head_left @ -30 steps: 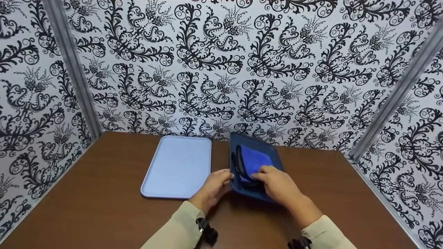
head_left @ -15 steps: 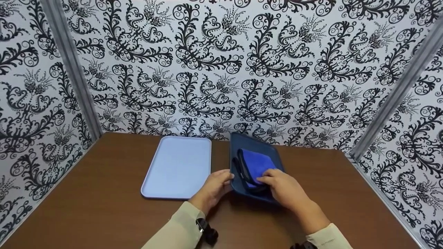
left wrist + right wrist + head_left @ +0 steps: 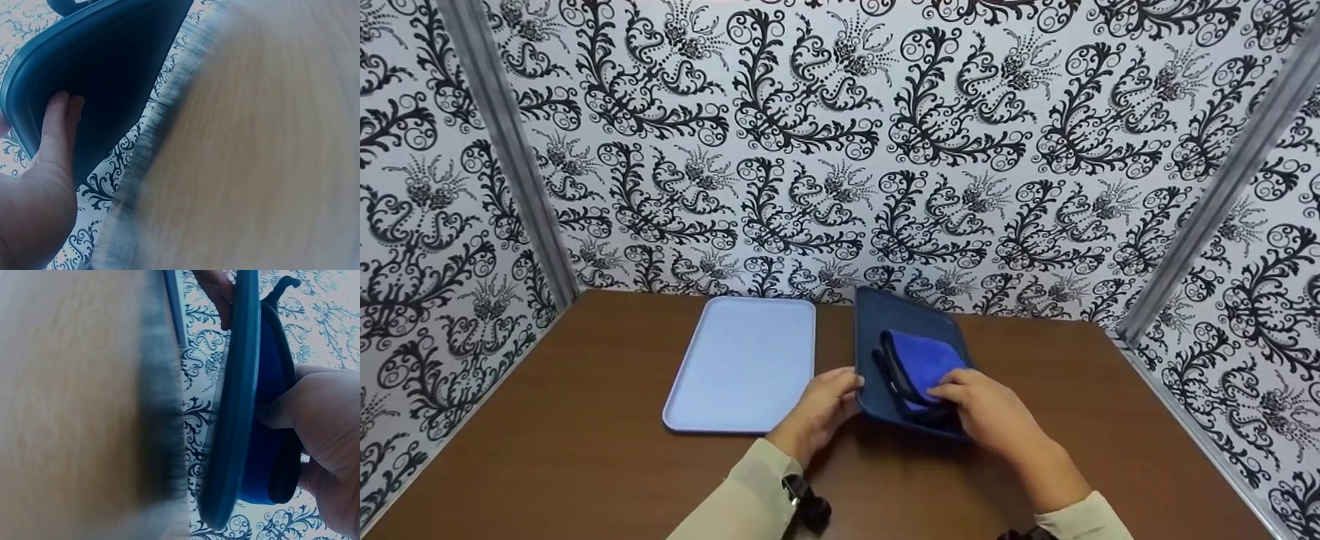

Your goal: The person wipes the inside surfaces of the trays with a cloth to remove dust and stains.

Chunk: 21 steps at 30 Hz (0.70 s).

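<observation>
My left hand (image 3: 829, 401) grips the left edge of a dark blue tray (image 3: 877, 319), which is tilted with that edge raised. In the left wrist view its fingers (image 3: 54, 132) lie against the tray's underside. My right hand (image 3: 997, 412) holds a folded blue cloth (image 3: 924, 360) with black edging against the tray's upper face. Seen from the right wrist, the thumb is on the blue side of the cloth (image 3: 261, 467), and the tray (image 3: 232, 422) stands edge-on beside it.
A light blue tray (image 3: 746, 360) lies flat on the brown wooden table (image 3: 607, 420), left of the dark one. Behind the table rises a wall (image 3: 810, 150) with black floral patterning, and similar panels stand at both sides.
My right hand and the cloth have slid right and toward me across the dark tray. The left hand keeps its grip on the edge, almost still.
</observation>
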Each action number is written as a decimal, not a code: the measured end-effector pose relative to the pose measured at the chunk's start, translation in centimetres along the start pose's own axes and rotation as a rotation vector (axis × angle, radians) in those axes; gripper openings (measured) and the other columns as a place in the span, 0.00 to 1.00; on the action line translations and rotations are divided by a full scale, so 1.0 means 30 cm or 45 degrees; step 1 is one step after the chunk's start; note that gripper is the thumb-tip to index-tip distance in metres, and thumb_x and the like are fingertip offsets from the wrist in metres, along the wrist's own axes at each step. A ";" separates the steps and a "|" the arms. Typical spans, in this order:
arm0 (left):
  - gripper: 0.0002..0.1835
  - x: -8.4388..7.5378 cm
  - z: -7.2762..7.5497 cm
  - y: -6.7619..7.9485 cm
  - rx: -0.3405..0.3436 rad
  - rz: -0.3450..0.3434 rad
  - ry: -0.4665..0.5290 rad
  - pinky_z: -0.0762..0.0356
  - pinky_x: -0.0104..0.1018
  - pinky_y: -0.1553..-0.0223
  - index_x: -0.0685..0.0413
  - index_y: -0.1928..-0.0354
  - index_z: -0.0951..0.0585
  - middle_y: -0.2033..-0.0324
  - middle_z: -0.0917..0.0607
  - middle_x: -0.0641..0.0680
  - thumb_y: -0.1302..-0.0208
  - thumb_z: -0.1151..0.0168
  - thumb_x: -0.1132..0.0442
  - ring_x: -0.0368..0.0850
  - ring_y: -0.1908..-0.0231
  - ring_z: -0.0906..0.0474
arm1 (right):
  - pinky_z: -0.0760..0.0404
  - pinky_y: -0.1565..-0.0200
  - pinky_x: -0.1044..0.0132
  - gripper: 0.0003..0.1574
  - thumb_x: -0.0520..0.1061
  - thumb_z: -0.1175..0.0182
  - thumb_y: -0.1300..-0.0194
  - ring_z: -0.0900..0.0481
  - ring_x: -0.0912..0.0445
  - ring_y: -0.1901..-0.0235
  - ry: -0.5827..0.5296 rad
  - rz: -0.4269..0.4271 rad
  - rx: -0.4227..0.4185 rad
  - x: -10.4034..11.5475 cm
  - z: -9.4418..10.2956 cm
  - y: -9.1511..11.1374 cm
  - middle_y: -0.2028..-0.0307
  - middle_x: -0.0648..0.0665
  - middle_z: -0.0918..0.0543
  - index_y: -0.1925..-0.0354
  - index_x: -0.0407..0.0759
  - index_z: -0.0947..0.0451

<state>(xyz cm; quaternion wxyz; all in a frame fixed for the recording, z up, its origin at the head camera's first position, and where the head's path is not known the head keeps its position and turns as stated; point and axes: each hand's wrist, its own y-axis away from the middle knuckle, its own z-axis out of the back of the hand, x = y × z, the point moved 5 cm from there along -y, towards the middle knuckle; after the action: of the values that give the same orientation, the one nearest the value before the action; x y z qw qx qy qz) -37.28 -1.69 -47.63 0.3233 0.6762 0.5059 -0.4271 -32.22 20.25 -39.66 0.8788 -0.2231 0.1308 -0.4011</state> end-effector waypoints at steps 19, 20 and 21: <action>0.17 0.003 -0.030 0.009 -0.002 0.014 -0.012 0.16 0.35 0.50 0.68 0.48 0.19 0.61 0.14 0.49 0.36 0.43 0.67 0.39 0.59 0.18 | 0.20 0.43 0.44 0.25 0.29 0.45 0.36 0.16 0.44 0.48 -0.390 -0.628 -0.100 -0.170 0.142 0.042 0.50 0.41 0.13 0.45 0.41 0.15; 0.18 0.003 -0.030 0.010 0.004 0.013 -0.022 0.16 0.36 0.49 0.69 0.47 0.19 0.59 0.14 0.50 0.36 0.43 0.67 0.40 0.58 0.17 | 0.21 0.42 0.43 0.24 0.30 0.45 0.36 0.16 0.43 0.48 -0.396 -0.641 -0.104 -0.175 0.147 0.040 0.50 0.40 0.13 0.44 0.40 0.15; 0.18 0.002 -0.030 0.011 0.006 0.013 -0.031 0.16 0.36 0.49 0.69 0.47 0.19 0.58 0.14 0.51 0.36 0.43 0.67 0.41 0.57 0.16 | 0.21 0.42 0.43 0.24 0.30 0.45 0.35 0.16 0.43 0.48 -0.404 -0.653 -0.109 -0.179 0.150 0.039 0.49 0.39 0.13 0.44 0.40 0.15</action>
<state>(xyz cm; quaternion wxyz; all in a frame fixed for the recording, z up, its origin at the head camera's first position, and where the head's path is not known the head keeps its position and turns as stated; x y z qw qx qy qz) -36.74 -0.96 -47.29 0.3300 0.6743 0.4974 -0.4347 -33.09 26.32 -36.06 0.7481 -0.3455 -0.0521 -0.5641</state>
